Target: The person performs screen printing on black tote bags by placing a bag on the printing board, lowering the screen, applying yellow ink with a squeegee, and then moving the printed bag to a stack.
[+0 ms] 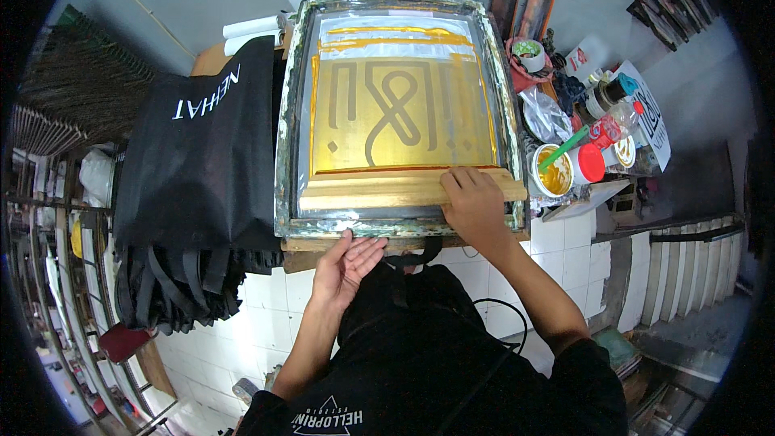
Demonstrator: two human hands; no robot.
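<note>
A screen-printing frame (281, 145) with a paint-stained rim lies in front of me. Its yellow mesh (347, 125) bears a large looping design, with streaks of yellow ink (436, 32) across the far end. A long wooden squeegee (363, 188) rests across the near end of the mesh, a line of ink along its far side. My right hand (478, 208) is closed over the squeegee's right part. Palm up, my left hand (349, 268) is open at the frame's near edge, fingers stretched out; whether it touches the rim I cannot tell.
Black fabric bags (202, 161) are piled left of the frame, handles hanging over the edge. On the right stand a tub of yellow ink (555, 182) with a green stick (565, 148), a red-capped bottle (617, 123) and several other containers. Racks (73, 258) line the far left.
</note>
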